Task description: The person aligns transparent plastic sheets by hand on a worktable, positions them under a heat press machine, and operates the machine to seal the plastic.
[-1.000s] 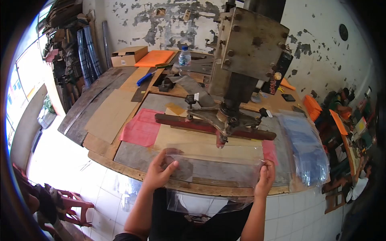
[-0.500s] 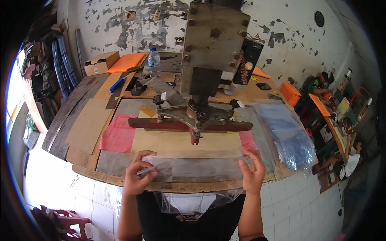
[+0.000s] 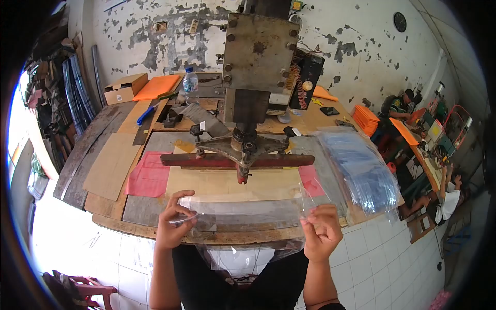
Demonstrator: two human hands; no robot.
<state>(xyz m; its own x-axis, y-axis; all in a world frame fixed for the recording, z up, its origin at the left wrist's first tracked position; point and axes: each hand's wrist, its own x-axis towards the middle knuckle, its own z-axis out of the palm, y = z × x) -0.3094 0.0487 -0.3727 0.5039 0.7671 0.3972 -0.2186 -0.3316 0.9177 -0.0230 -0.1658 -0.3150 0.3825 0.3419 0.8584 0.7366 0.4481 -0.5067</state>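
Note:
A clear plastic sheet (image 3: 253,218) stretches between my two hands at the near edge of the worktable. My left hand (image 3: 173,223) pinches its left end, thumb against the curled fingers. At the right end, my right hand (image 3: 323,231) grips the sheet between thumb and fingertips, and a clear flap stands up beside it. Just beyond the sheet lies a cream board (image 3: 227,184), with pink sheets (image 3: 146,176) at its sides. Over the board hangs the red bar (image 3: 206,161) of a press (image 3: 260,54). More clear plastic (image 3: 232,257) hangs below the table edge above my lap.
A pile of clear plastic sheets (image 3: 356,168) lies on the right. Toward the back are a water bottle (image 3: 190,83), a blue-handled tool (image 3: 146,114), a cardboard box (image 3: 125,89), orange sheets (image 3: 156,88) and a phone (image 3: 329,111). Two people sit by another table at right.
My right hand has turned inward and its fingers have closed on the sheet's right end, which has lifted. My left hand keeps its pinch. The view has shifted slightly.

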